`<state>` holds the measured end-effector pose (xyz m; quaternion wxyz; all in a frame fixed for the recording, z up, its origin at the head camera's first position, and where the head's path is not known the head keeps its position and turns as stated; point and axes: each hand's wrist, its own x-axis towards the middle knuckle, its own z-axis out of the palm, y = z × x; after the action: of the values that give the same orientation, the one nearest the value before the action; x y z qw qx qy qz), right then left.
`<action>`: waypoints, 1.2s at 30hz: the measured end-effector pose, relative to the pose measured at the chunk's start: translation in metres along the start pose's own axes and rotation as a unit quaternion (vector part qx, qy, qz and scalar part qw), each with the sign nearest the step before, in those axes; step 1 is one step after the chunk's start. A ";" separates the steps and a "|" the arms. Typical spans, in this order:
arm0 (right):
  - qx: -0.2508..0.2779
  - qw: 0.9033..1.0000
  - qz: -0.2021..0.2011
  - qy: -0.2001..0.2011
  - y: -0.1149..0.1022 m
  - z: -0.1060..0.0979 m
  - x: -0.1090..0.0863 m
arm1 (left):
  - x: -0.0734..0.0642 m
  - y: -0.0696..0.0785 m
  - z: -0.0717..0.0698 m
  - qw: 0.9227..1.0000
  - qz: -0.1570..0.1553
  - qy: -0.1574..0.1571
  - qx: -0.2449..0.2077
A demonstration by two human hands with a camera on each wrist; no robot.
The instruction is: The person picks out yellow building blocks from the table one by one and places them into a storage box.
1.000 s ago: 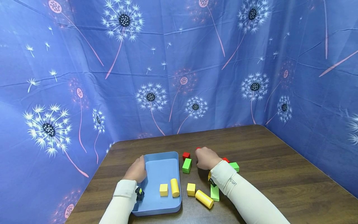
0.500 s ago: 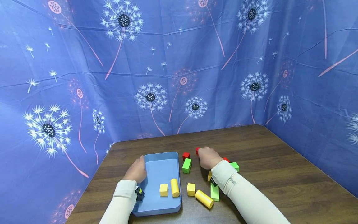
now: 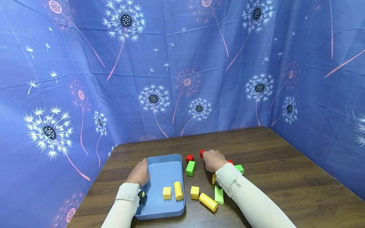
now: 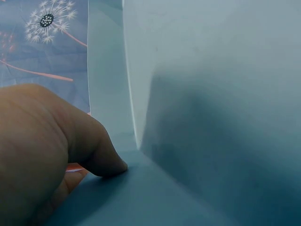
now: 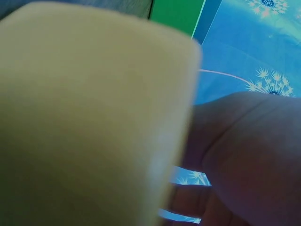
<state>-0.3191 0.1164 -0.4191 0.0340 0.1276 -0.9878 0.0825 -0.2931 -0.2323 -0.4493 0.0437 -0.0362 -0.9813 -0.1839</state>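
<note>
My left hand grips the left wall of a blue tray; in the left wrist view the thumb presses on the inside of that wall. My right hand is low over the table, right beside a red block. Its fingertips are hidden under the hand, and I cannot tell whether they pinch anything. A yellow block fills much of the right wrist view, close to the camera. Inside the tray lie a yellow cube and a yellow cylinder.
Right of the tray are a red cube, a green block, another yellow cube and another yellow cylinder. A long green block and a green block lie around the right forearm. A blue curtain surrounds the table.
My right hand has shifted slightly right, and more of the red block beside it shows now. My left hand and the tray have stayed put.
</note>
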 end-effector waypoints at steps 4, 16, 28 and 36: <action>-0.002 1.000 0.001 -0.002 0.000 0.001 0.002 | 0.001 0.000 0.000 1.000 0.002 0.001 -0.001; -0.011 1.000 -0.014 -0.007 -0.001 -0.002 -0.001 | 0.000 -0.001 0.001 1.000 -0.002 0.003 -0.008; -0.009 0.999 -0.047 0.017 -0.006 -0.007 -0.005 | 0.002 -0.001 0.002 1.000 -0.003 0.006 -0.011; 0.007 0.996 -0.072 0.057 -0.018 -0.011 -0.005 | 0.002 -0.002 0.002 1.000 0.001 0.003 -0.008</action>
<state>-0.3088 0.1023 -0.4061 0.0952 0.1938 -0.9719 0.0940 -0.2951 -0.2336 -0.4522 0.0464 -0.0368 -0.9797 -0.1915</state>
